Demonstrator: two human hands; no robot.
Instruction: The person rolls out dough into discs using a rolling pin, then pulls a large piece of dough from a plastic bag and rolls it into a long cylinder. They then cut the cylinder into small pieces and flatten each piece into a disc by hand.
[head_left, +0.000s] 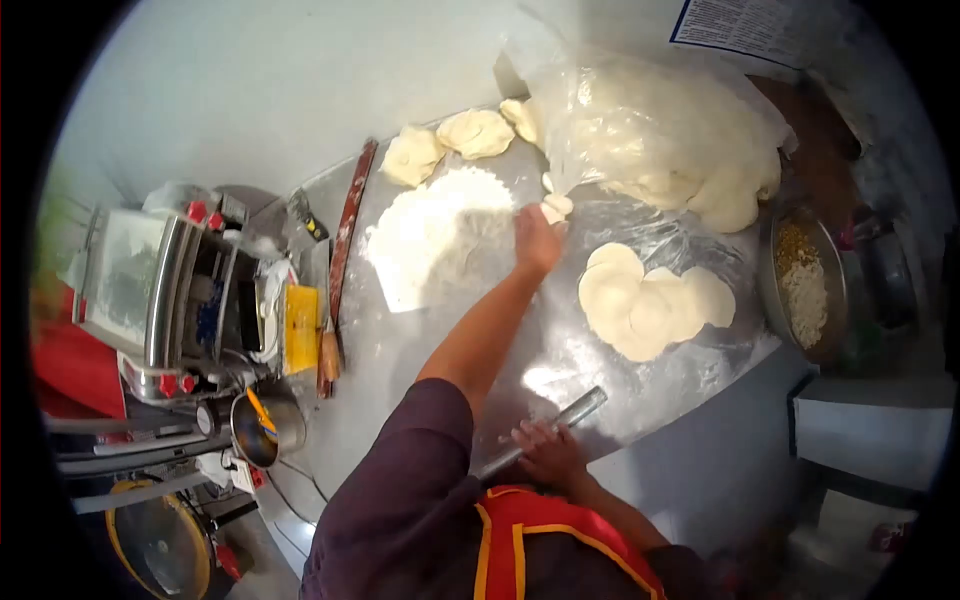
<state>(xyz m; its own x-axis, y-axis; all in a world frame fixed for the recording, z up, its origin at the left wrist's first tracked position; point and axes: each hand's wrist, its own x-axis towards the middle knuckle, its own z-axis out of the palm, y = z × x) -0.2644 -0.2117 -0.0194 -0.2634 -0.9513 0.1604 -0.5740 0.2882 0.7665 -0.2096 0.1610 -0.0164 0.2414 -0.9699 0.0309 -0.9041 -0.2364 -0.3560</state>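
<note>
My left hand (pixel 538 243) reaches to the middle of the metal table, beside the neck of a clear plastic bag. Its fingers are closed on a small dough piece (pixel 552 212), and other small pieces lie right against the fingertips. Close to my body, my right hand (pixel 550 455) lies over a grey rolling pin (pixel 582 407), its fingers draped across it. Several flat dough rounds (pixel 645 305) overlap to the right of my left hand. A heap of white flour (pixel 430 235) spreads to its left.
Large dough lumps (pixel 475 133) sit along the back edge. The plastic bag (pixel 660 120) holds more dough at back right. A metal bowl (pixel 845 290) of grainy food stands right. At left are a reddish bar (pixel 352 225), a yellow scraper (pixel 300 328), a pot (pixel 285 425) and a metal appliance (pixel 165 290).
</note>
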